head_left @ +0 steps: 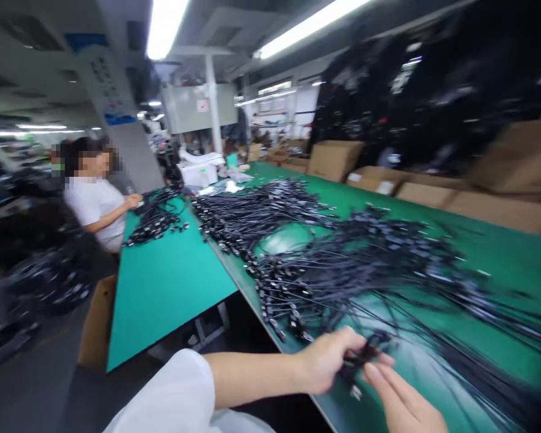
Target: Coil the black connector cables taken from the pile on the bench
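Note:
My left hand (329,359) is closed in a pinch on a small bunch of black cables (365,355) at the near edge of the green table (500,252). My right hand (403,400) comes in from the lower right, its fingers touching the same bunch from below. A large heap of black cables with connector ends (342,264) spreads over the table just beyond both hands. The picture is smeared by motion on the right.
A second heap of cables (252,210) lies farther back. A lower teal table (166,276) stands to the left, where a person in a white shirt (94,201) handles more cables (155,219). Cardboard boxes (333,157) line the far edge, and another stands on the floor (97,322).

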Demonstrator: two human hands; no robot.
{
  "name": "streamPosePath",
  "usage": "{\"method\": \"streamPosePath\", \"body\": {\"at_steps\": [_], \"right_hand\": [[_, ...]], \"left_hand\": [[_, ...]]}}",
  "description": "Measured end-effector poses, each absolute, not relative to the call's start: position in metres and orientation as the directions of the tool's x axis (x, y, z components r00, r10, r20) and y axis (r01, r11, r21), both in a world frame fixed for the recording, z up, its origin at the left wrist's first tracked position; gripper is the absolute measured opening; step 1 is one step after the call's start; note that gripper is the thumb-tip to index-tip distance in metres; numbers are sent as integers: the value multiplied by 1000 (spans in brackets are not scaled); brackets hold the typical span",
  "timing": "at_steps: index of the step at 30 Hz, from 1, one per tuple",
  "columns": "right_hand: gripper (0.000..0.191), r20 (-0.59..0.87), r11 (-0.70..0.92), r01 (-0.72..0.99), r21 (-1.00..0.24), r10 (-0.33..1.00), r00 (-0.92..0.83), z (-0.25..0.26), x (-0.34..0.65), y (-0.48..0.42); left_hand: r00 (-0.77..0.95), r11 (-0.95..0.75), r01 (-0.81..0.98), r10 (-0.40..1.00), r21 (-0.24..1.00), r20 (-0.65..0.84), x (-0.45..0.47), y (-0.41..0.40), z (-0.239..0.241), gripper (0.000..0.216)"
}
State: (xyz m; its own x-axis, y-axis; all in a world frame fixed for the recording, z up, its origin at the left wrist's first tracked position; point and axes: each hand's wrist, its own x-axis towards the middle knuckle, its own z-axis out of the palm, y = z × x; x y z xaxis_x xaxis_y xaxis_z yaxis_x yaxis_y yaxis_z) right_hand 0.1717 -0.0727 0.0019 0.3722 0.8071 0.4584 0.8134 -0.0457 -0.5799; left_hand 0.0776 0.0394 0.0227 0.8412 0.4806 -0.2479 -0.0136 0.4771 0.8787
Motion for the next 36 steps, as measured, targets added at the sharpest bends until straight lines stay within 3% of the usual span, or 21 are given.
{"method": "streamPosePath", "body": {"at_steps": [2,4,6,10,12,14,17,18,20,22,26,30,32,34,36], "right_hand": [[37,273,-161,616,-771,791,548,17,165,-80],[44,213,-227,555,-801,757,617,34,164,-88],[44,253,-274,585,-763,706,661,46,163,-97],[34,365,-209,739,-640,765,531,49,137,-109],[31,352,-131,790,-598,843,406,43,123,-110],[29,268,-133,748,-650,881,390,37,120,-112],[29,174,-213,627,-749,850,497,36,135,-118],[29,175,-229,605,-763,827,534,39,142,-120],[28,215,-240,600,-763,781,586,46,152,-123],[28,212,-205,534,-820,758,617,53,154,-124],[36,26,-96,181,-979,817,576,57,145,-121],[47,-151,-135,-69,-988,872,466,49,133,-127],[50,-219,-154,-178,-972,869,444,44,128,-135],[50,-261,-188,-203,-961,856,447,40,129,-144],[41,-228,-250,-35,-968,804,549,39,133,-153]], "left_hand": [[860,96,-90,509,991,29,57,34,53,46],[952,-121,-80,285,989,112,44,33,64,48],[984,-126,-13,176,992,35,42,32,58,53],[948,291,201,182,936,-260,58,27,36,67],[929,397,213,200,893,-310,61,28,41,70],[959,311,180,155,933,-237,58,31,52,67],[995,-48,87,51,995,-84,50,33,61,45],[995,-154,54,90,987,-40,49,31,59,38],[970,-256,29,241,966,35,48,25,46,43],[939,-231,27,340,973,54,49,17,30,53],[959,-155,21,282,988,24,49,11,23,54],[982,-36,90,171,995,-83,49,11,46,39],[976,168,96,176,981,-125,55,8,51,38],[971,393,100,160,914,-175,62,5,48,45],[961,475,96,184,875,-205,69,4,41,44]]}}
